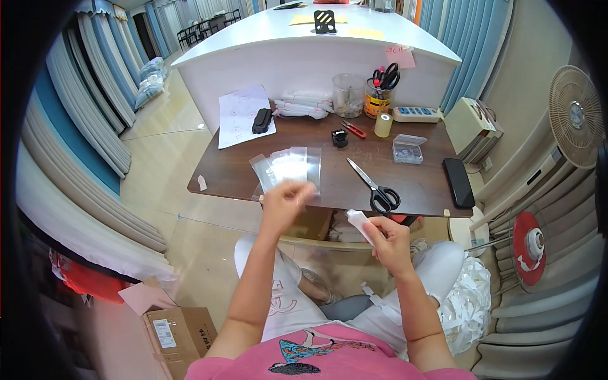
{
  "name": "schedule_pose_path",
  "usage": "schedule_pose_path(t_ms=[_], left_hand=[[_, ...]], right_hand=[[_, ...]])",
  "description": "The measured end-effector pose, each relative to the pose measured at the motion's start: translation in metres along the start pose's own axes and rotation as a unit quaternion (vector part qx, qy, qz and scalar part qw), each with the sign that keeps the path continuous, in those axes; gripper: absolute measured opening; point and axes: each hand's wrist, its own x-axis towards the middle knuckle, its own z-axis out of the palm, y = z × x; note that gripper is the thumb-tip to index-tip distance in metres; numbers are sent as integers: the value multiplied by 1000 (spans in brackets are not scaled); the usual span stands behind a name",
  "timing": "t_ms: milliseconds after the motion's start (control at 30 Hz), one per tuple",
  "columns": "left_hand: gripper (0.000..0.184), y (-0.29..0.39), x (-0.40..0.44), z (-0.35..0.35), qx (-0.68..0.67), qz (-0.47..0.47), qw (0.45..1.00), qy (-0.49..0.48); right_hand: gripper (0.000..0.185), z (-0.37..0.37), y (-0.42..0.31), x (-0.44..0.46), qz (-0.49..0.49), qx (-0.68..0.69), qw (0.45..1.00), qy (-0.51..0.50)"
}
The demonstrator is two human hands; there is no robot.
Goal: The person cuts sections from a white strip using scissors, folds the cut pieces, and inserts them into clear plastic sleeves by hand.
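Note:
My right hand (389,240) is closed around a slim white tube-like piece (360,221), whose end points up toward the table's front edge; its exact kind I cannot make out. Blurred by motion, my left hand (287,201) hovers at the front edge of the table, just before several clear plastic bags (291,166) fanned out flat. Its fingers look curled, but whether they hold anything is not visible. Black-handled scissors (383,197) lie on the table beyond my right hand, blades pointing away to the left.
On the brown table (221,171) are a phone (458,182), a small clear case (408,151), a tape roll (383,125), red snips (353,129), a pen jar (378,98), a power strip (416,114) and wrapped white packets (304,105). A fan (575,115) stands right; a carton (180,332) sits lower left.

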Motion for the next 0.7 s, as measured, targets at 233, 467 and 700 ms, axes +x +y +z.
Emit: schedule_pose_path(t_ms=[233, 467, 700], left_hand=[[12, -50, 45, 25, 393, 203, 889, 117], [17, -22, 9, 42, 397, 325, 842, 165], [51, -16, -34, 57, 301, 354, 882, 75]], right_hand=[[16, -5, 15, -14, 62, 38, 997, 21], [22, 1, 13, 14, 109, 117, 987, 33], [20, 22, 27, 59, 112, 194, 973, 52]])
